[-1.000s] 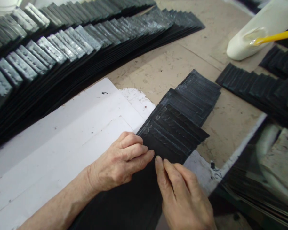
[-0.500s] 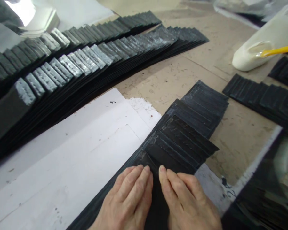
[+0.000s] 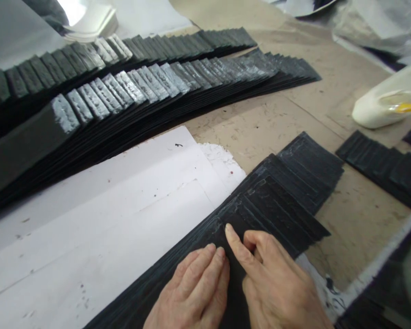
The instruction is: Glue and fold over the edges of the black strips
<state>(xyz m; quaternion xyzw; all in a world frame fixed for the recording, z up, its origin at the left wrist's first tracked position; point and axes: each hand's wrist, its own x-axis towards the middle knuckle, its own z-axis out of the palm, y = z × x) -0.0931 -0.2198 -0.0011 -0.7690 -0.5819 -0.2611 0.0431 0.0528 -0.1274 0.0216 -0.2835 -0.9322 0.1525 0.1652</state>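
A fanned stack of black sheets (image 3: 281,196) lies in front of me, their edges wet with glue. My left hand (image 3: 195,292) rests flat on the near end of the stack, fingers together and stretched out. Beside it, my right hand (image 3: 274,283) touches the same sheet: its forefinger is stretched forward onto the sheet's corner and its other fingers are curled under. Neither hand lifts a sheet.
White paper (image 3: 99,219) covers the table under and left of the stack. Two long rows of overlapped black sheets (image 3: 130,91) with shiny glued edges run across the far side. A white glue container (image 3: 380,107) with a yellow-handled brush stands at right, beside more black sheets (image 3: 383,164).
My right hand's fingers curled in, leaving the forefinger stretched out on the sheet. My left hand, bent at first, now lies flat. The view has shifted up and left.
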